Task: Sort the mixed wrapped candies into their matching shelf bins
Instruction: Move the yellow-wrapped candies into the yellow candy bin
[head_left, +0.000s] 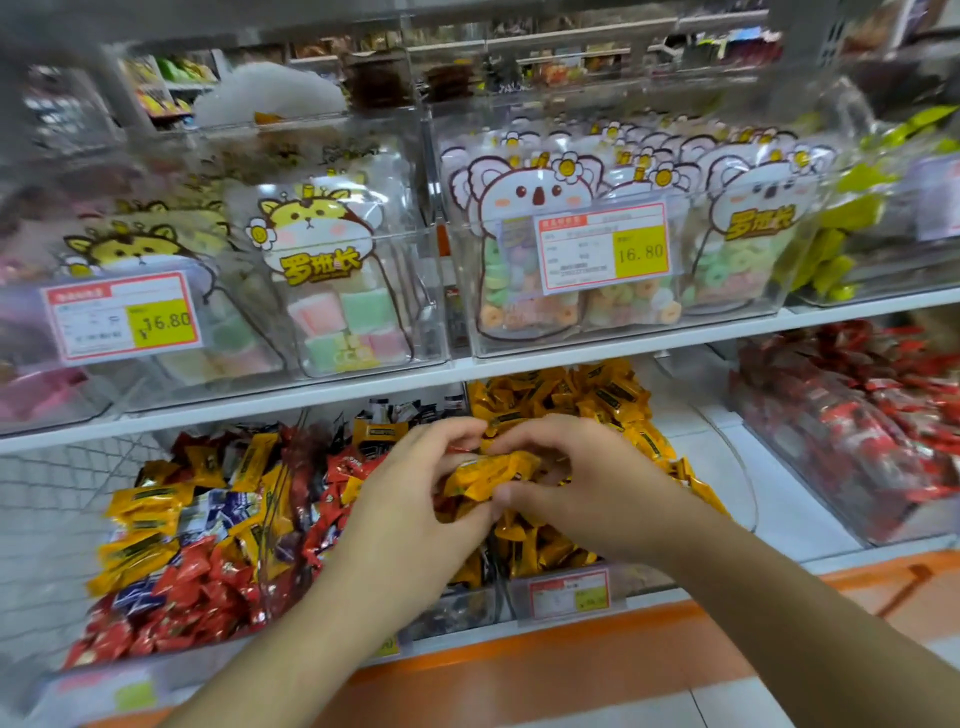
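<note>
At the frame's centre, the left hand (410, 499) and right hand (576, 483) are together gripping a bunch of yellow candies (488, 475) above the yellow-candy bin (566, 584).

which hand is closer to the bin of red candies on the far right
Right. The right hand is over the yellow candies, one bin from the red candy bin; the left hand is farther left.
</note>
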